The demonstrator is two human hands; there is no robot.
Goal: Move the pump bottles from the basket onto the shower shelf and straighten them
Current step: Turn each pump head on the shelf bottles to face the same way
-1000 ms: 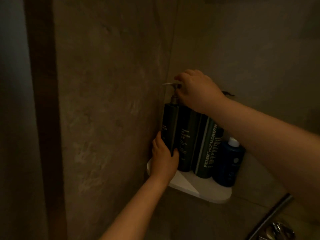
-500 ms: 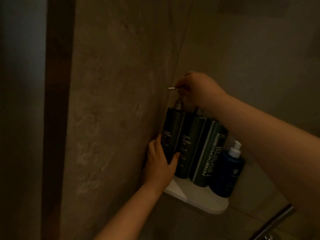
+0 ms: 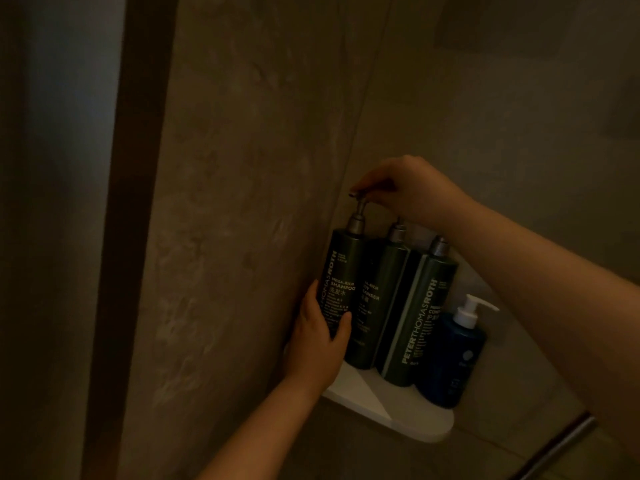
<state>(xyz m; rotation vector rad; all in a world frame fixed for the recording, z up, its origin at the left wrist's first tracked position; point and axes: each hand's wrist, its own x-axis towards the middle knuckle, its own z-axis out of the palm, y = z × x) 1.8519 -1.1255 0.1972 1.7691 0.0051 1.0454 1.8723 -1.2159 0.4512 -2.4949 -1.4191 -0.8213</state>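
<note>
Shower stall: stone walls [image 3: 242, 168], corner shelf [image 3: 420, 422]

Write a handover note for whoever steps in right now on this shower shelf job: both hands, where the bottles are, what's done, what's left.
Left hand grips the shampoo bottle low on its body; right hand pinches its pump head.
Shampoo bottle, cleanser bottle and conditioner bottle stand in a row on the shelf, a blue bottle at the right end. Basket out of view.
Done: three on the shelf. Left: likely square up the pumps and labels, let go.
</note>
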